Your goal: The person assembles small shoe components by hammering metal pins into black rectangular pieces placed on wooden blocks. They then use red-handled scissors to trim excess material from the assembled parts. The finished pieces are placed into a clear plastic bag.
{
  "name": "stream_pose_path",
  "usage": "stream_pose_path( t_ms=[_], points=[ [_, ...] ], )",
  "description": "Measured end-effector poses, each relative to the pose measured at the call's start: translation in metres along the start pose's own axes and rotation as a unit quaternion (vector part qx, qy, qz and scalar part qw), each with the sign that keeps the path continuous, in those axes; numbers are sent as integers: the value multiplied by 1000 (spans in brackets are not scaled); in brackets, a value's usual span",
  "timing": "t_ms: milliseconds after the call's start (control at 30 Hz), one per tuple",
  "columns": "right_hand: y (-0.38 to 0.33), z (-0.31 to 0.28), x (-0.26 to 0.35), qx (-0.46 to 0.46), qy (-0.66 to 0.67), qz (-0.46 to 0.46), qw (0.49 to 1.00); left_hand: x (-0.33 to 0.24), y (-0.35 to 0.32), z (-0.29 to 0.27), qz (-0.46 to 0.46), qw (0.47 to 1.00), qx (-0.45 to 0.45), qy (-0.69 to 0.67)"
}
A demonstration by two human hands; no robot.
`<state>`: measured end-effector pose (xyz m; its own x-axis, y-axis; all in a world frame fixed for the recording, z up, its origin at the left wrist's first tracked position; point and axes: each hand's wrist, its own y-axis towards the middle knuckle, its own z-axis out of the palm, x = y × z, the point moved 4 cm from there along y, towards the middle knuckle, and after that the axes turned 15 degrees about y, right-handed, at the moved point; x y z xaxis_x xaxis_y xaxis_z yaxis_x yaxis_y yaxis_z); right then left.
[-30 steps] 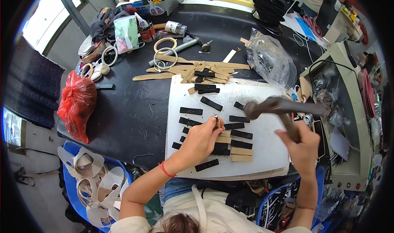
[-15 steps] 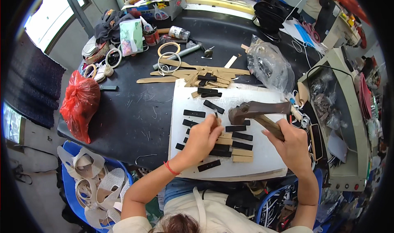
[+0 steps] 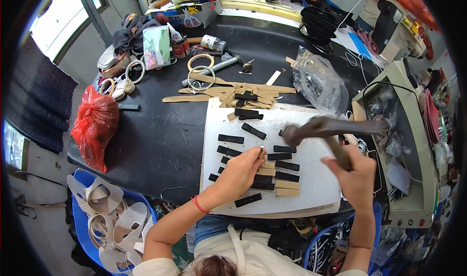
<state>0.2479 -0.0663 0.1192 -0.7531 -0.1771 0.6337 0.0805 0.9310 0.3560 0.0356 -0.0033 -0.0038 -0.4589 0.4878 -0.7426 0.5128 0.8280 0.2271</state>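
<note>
My left hand (image 3: 237,173) is closed around a small metal punch (image 3: 262,151), held upright over the straps; most of the tool is hidden by the fingers. My right hand (image 3: 355,174) grips the wooden handle of a hammer (image 3: 335,127), whose dark head is raised above the board to the right of the punch and blurred by motion. Several short black straps (image 3: 230,139) with small holes lie in two loose columns on the white board (image 3: 311,198). Short beige straps (image 3: 288,184) lie among them, partly under my left hand.
Beyond the board lies a pile of long beige strips (image 3: 233,91). A clear plastic bag (image 3: 318,79) is at its right, a red bag (image 3: 95,127) at the table's left edge. Blue baskets, one holding woven shoe uppers (image 3: 129,222), flank me. A machine (image 3: 411,178) stands right.
My right hand and the hammer have moved to the right. My left hand, with the punch, has shifted slightly down and to the right. The straps keep their layout.
</note>
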Motion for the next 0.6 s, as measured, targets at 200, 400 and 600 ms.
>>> stream_pose_path(
  t_ms=[200, 400, 600],
  points=[
    [1, -42, 24, -179, 307, -33, 934, -1, -4, 2, 20, 999, -27, 43],
    [4, -45, 25, -127, 238, -30, 962, 0, -2, 9, 45, 995, -24, 86],
    [4, 8, 12, 194, -81, -94, 973, -10, 3, 11, 59, 994, -26, 87]
  ],
)
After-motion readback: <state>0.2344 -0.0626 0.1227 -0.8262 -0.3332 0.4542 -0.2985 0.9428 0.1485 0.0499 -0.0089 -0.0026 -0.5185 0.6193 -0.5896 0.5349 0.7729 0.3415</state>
